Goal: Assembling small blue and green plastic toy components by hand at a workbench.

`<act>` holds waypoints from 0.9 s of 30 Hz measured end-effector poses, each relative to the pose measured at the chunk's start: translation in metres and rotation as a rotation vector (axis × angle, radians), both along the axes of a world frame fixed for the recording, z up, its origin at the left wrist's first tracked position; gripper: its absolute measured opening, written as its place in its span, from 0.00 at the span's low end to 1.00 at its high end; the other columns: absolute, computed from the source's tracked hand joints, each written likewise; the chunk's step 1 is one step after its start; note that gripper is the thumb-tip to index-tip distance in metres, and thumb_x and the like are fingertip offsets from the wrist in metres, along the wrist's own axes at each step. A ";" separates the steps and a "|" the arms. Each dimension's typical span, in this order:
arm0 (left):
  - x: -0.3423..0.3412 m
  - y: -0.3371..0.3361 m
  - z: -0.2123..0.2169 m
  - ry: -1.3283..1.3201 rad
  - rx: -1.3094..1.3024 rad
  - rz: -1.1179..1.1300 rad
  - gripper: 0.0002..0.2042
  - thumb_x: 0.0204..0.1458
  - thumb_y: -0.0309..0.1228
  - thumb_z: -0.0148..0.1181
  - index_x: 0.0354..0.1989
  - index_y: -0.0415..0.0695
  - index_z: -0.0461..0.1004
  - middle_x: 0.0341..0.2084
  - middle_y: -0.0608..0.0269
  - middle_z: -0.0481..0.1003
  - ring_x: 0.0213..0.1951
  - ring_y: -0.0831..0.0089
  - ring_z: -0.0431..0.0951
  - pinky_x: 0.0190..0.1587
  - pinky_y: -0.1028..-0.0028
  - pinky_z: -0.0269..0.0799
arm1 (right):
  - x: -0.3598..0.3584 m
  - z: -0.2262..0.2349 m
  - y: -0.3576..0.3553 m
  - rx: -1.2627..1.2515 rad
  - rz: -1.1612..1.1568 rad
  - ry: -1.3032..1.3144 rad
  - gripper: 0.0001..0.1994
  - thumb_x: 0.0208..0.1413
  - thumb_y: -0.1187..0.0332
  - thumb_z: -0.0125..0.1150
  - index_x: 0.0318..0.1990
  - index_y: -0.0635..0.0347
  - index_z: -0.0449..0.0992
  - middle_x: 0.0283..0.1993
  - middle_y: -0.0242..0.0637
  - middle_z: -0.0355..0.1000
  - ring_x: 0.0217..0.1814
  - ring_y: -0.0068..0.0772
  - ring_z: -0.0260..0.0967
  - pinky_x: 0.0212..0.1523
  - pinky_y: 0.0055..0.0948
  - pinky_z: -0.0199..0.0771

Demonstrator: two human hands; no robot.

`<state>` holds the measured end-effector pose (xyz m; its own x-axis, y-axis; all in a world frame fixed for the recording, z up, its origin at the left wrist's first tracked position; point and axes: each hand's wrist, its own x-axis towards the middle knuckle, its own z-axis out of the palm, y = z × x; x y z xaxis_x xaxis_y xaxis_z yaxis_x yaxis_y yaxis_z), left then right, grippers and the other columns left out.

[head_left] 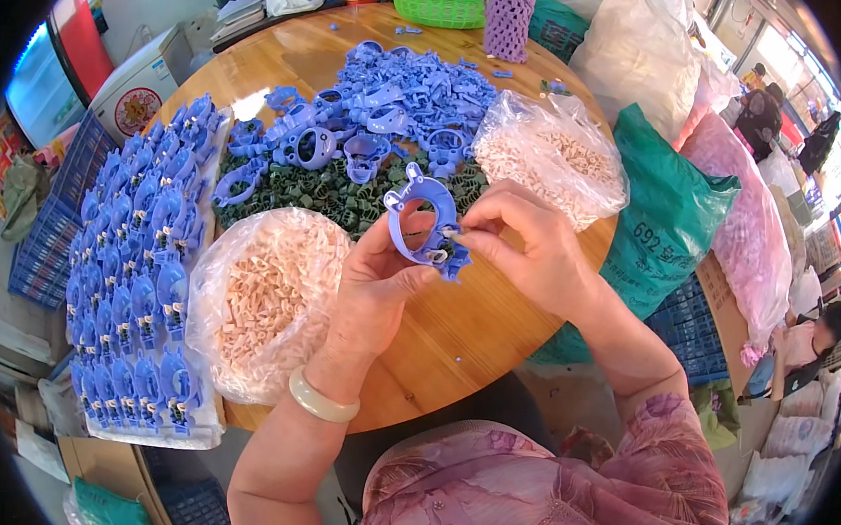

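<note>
Over the near middle of the table I hold up a blue plastic ring-shaped part [406, 231]. My left hand [379, 277] grips its lower left side between thumb and fingers. My right hand [521, 238] pinches at the ring's right side, its fingertips on a small pale piece [450, 233] there; the piece is too small to name. Beyond my hands lies a heap of dark green small parts [295, 194]. Behind it are loose blue plastic parts [421, 89], some of them ring-shaped. By my left forearm stands a clear bag of small cream-coloured pieces [274, 302].
A white board [200, 432] carries rows of blue assembled parts at the left. Another clear bag of cream pieces [552, 155] sits at the right. A green basket [438, 2] and a purple woven basket [506, 19] stand at the back. Green sacks [669, 210] crowd the table's right edge.
</note>
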<state>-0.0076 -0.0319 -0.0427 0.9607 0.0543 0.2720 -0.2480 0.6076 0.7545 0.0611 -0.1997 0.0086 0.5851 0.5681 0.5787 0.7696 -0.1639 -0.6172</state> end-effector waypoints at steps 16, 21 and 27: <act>-0.001 0.000 0.002 -0.057 0.129 0.003 0.29 0.45 0.15 0.57 0.59 0.41 0.60 0.49 0.60 0.70 0.49 0.72 0.70 0.50 0.72 0.69 | 0.001 -0.008 0.001 0.028 0.040 0.131 0.05 0.46 0.74 0.62 0.30 0.62 0.73 0.26 0.34 0.68 0.25 0.28 0.68 0.25 0.25 0.65; 0.002 0.007 -0.003 0.022 -0.028 -0.138 0.27 0.47 0.21 0.58 0.58 0.40 0.60 0.48 0.58 0.70 0.49 0.69 0.71 0.51 0.69 0.68 | 0.018 0.004 -0.001 0.055 0.130 0.540 0.13 0.52 0.68 0.60 0.44 0.61 0.70 0.32 0.29 0.70 0.29 0.16 0.67 0.26 0.17 0.66; 0.001 0.007 0.010 0.121 -0.097 -0.286 0.24 0.50 0.24 0.57 0.57 0.39 0.61 0.47 0.56 0.71 0.49 0.69 0.71 0.51 0.70 0.67 | 0.023 -0.004 -0.003 0.199 0.314 0.946 0.18 0.54 0.64 0.57 0.50 0.63 0.67 0.36 0.33 0.73 0.31 0.20 0.70 0.28 0.18 0.70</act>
<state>-0.0066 -0.0253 -0.0331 0.9659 -0.2021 0.1621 0.0306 0.7103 0.7032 0.0840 -0.2026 0.0046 0.6928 0.7189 0.0561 -0.0583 0.1333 -0.9894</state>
